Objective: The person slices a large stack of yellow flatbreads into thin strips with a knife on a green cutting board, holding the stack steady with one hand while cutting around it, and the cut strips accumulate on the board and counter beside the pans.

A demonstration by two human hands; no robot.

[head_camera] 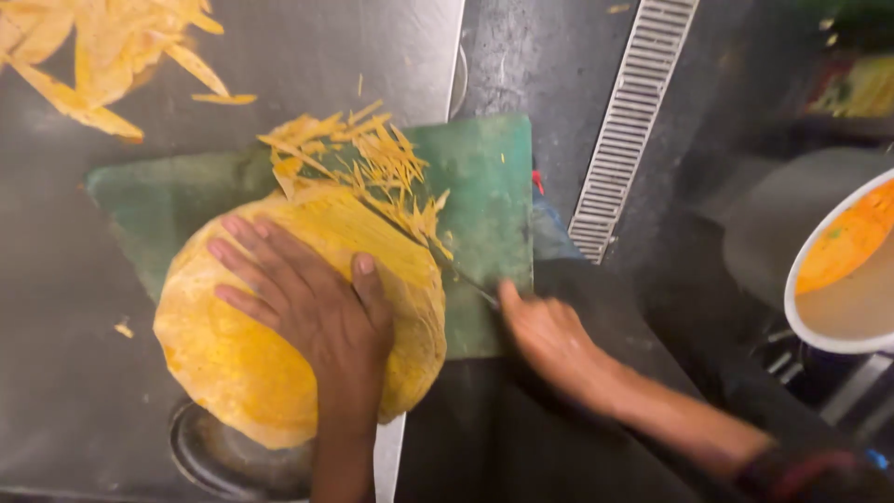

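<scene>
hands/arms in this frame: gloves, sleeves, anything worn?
Both bare, no gloves. Left hand: no rings or watch visible, forearm bare to the frame edge. Right hand is motion-blurred; its forearm is bare down to a dark cuff with a reddish patch near the corner.

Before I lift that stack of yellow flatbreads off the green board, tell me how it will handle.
The stack of yellow flatbreads looks thin and layered, so it would probably flop and sag. It already overhangs the green board, hinting at limpness. Layers may slide apart once the left hand pressing it lifts.
</scene>
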